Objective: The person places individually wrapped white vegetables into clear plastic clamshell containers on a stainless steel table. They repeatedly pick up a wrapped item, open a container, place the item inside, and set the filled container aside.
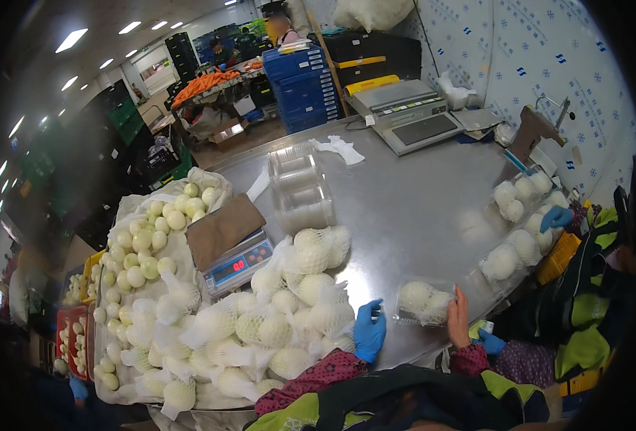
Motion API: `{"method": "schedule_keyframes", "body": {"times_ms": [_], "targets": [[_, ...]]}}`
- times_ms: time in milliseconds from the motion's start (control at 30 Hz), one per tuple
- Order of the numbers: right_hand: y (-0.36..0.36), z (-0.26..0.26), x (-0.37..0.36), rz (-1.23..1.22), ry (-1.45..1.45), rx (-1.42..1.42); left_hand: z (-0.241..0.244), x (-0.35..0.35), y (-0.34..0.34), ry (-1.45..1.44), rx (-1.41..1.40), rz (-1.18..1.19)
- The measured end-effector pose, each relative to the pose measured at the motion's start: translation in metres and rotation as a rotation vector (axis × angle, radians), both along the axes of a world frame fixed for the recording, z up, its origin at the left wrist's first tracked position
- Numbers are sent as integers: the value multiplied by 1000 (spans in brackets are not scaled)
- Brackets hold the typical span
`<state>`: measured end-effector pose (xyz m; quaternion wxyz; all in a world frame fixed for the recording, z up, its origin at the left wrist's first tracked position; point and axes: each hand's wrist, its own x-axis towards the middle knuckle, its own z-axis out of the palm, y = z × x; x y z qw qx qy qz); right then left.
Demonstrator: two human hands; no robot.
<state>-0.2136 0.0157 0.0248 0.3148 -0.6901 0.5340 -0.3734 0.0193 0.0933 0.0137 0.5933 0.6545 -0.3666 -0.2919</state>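
Observation:
My left hand [370, 331], in a blue glove, holds nothing, its fingers bent and slightly apart. It is just right of a heap of white onions in mesh nets [274, 328]. To its right, a clear plastic tray [402, 319] with netted onions [423, 301] rests on the steel table. My bare right hand [458, 318] lies against the tray's right edge; whether it grips the edge is unclear. Beyond the heap stand a digital scale [239, 264] with a brown board [225, 230] on top and nested clear trays [301, 188]. Loose peeled onions [143, 242] lie on a pale cloth at left.
At right, a co-worker's gloved hands [557, 217] are close to filled trays [503, 261]; one glove [490, 341] is near my right hand. A wrapping machine [415, 116] and a tape dispenser [538, 132] stand at the far side. Blue crates [299, 89] are stacked behind the table.

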Motion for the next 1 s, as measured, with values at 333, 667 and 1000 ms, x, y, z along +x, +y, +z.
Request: {"method": "schedule_keyframes", "body": {"times_ms": [333, 667, 1000], "targets": [[5, -36, -10, -117, -91, 45, -39, -5, -14, 582, 400, -371], [20, -33, -36, -96, -390, 538, -30, -1, -16, 843, 467, -366], [-5, -9, -17, -146, -562, 631, -31, 0, -21, 766, 368, -291]]}}
